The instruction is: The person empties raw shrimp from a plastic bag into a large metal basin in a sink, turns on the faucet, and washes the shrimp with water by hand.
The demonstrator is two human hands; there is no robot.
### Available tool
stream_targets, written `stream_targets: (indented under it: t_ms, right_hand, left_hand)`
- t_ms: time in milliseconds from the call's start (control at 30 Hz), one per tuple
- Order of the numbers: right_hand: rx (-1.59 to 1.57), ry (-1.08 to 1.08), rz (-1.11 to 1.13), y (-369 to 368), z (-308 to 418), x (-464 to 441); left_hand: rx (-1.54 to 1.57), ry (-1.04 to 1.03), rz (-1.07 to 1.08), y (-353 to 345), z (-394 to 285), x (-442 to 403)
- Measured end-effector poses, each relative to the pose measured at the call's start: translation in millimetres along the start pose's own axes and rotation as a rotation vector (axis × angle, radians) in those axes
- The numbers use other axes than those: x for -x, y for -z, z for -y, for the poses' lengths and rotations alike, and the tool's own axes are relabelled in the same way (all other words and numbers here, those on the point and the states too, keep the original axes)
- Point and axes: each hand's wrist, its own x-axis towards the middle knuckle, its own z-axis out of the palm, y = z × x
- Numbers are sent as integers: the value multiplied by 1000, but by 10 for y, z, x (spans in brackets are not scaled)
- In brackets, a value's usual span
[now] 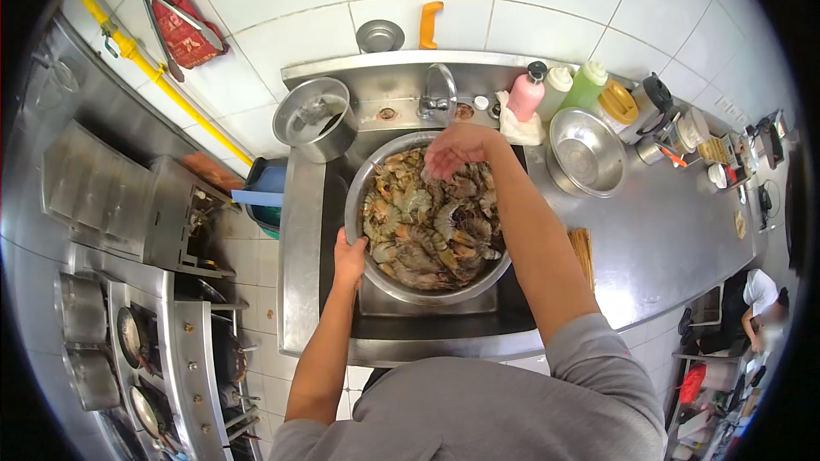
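From the head camera, we look down at a big metal bowl [431,296] set in the sink [444,324]. The shrimp [414,202] are inside it, heaped nearly to the rim. The left hand [348,258] pinches the bowl's rim on the left side, with its thumb over the edge. The right hand [457,151] is at the far side of the bowl, just in front of the tap [440,90]. Its fingers are bent and point down over the shrimp. I can't tell if they hold one or touch any.

The shrimp are all together in the bowl, so that part looks done. They look whole, with their shells on, and I see no second pile of them. So my guess is that most of the work on them is left. I can't tell if they are washed, or if the tap is running. A smaller bowl [583,162] sits on the table [666,239] to the right.
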Motion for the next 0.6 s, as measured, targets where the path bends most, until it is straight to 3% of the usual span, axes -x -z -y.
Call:
stream_targets:
  t_ms: [67,200,300,367,400,467,500,567,600]
  right_hand:
    - [-64,313,-277,7,-58,-61]
    - [-83,138,-114,-29,-37,-2]
    - [49,178,-210,-25,-88,-126]
    - [-262,435,-297,90,-152,-228]
    - [-261,438,-294,17,-111,-179]
    - [-18,30,-121,-166,22,18]
    - [-11,27,-121,-143,24,-12]
    - [-260,497,-517,-54,-124,-198]
    - [-259,496,-513,77,-228,-289]
  left_hand:
    - [-29,29,-12,-24,-31,44]
    - [-66,-12,8,1,-56,20]
    - [-67,-19,9,-24,-64,25]
    - [-81,-13,3,-5,-74,39]
    - [-84,-12,2,17,-30,12]
    - [-80,-16,4,7,-17,-36]
    - [-89,-32,6,4,-17,-39]
    - [-98,-41,3,30,35,-19]
    - [-100,-40,9,51,70,-44]
